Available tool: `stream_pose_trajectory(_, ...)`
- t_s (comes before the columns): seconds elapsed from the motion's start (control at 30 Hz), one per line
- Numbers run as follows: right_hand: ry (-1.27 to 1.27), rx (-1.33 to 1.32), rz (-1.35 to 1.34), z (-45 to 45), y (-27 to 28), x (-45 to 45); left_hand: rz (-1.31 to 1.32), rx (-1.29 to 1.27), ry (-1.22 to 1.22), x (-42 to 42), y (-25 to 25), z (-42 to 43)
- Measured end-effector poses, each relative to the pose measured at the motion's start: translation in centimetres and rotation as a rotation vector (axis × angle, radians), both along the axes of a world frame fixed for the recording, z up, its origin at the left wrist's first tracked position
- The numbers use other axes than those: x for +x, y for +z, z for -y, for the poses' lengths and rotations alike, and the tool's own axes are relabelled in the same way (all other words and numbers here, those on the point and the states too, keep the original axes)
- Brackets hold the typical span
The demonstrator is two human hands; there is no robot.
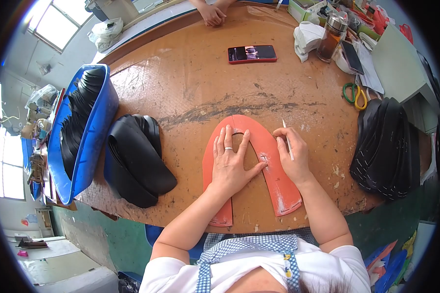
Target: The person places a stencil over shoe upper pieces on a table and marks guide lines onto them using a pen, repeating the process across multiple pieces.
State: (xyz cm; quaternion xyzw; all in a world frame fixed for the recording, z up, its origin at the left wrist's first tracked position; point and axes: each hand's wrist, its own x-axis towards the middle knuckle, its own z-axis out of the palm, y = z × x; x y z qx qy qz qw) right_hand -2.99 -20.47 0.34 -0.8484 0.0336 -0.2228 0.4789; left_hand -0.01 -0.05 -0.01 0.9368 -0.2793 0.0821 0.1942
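Note:
A coral-red, horseshoe-shaped template (282, 193) lies flat on the worn brown table, its two legs towards me. It has small slots and white chalky smears on its right leg. My left hand (230, 168), with a ring on one finger, is spread open over the template's left leg and central gap, thumb reaching to the right leg. My right hand (294, 156) is closed around a thin white marking pencil (289, 144), just right of the template. One pointed end of the pencil sticks up away from me.
Folded black leather-like pieces (137, 161) lie left, beside a blue bin (111, 100) of black pieces. Stacked black pieces with white marks (388, 151) lie right, near scissors (355, 95). A phone (252, 53), a jar (331, 39) and another person's hands (212, 14) are farther back.

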Motion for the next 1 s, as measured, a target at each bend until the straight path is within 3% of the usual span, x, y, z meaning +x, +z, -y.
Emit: stream_pose_trajectory(1.0, 0.002, 0.005, 0.006, 0.01, 0.01, 0.03, 0.006, 0.005, -0.008, 0.06, 0.0, -0.02)
